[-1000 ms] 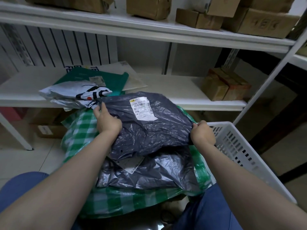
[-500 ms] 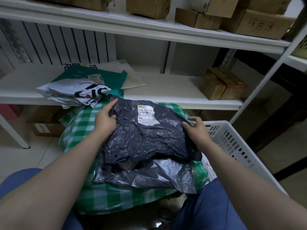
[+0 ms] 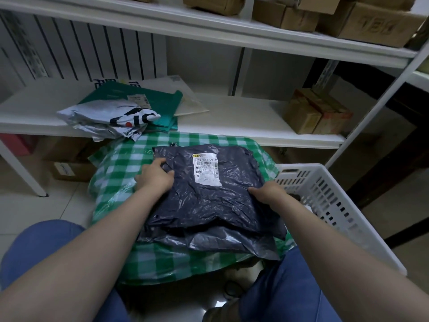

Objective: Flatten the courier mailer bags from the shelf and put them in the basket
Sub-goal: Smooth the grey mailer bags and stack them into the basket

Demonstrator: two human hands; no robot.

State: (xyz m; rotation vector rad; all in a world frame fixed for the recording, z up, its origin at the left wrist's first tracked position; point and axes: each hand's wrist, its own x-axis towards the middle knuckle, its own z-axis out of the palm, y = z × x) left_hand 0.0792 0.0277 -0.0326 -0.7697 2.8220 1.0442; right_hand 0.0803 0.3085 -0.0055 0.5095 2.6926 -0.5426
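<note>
A dark grey mailer bag [image 3: 209, 205] with a white label lies flat on top of another dark grey mailer [image 3: 232, 242]. Both rest on a green checked bag [image 3: 130, 163] in front of my knees. My left hand [image 3: 154, 176] grips the top mailer's left edge with fingers and thumb curled into the plastic. Lying on its right side, my right hand [image 3: 267, 194] presses down with the fingers. The white slatted basket [image 3: 336, 205] stands just to the right of the pile. A crumpled white mailer [image 3: 104, 117] and a green mailer [image 3: 160, 103] lie on the shelf [image 3: 243, 119].
Brown cardboard boxes [image 3: 313, 112] sit at the right end of the same shelf, and more boxes line the shelf above. Further boxes stand on the tiled floor under the shelf at the left. A white shelf post runs diagonally behind the basket.
The top dark mailer, held raised a second ago, has come down flat onto the pile. My right hand has shifted from gripping its edge to lying on top of it.
</note>
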